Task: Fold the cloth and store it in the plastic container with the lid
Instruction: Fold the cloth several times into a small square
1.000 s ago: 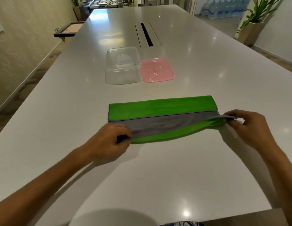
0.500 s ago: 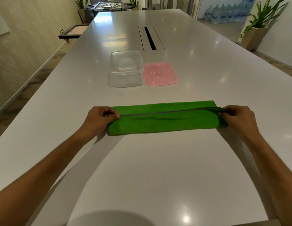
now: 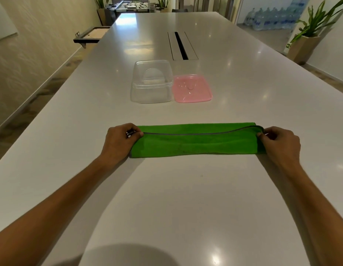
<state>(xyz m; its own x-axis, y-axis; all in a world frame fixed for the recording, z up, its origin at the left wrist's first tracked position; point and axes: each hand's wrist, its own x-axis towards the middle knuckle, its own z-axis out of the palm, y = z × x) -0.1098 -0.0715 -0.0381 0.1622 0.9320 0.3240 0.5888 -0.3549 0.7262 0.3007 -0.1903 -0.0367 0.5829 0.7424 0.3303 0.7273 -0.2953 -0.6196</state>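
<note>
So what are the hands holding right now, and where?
The green cloth: left hand pinches its left end, right hand its right end.

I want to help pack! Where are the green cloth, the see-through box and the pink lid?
green cloth (image 3: 195, 144), head view, middle of the folded strip
see-through box (image 3: 150, 93), head view, near wall
pink lid (image 3: 191, 88), head view, centre

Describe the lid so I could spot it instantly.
On the long white table, look beyond the green cloth to the two square plastic pieces side by side. The lid is the right one: flat and pink, while the container beside it is tall and clear.
</note>
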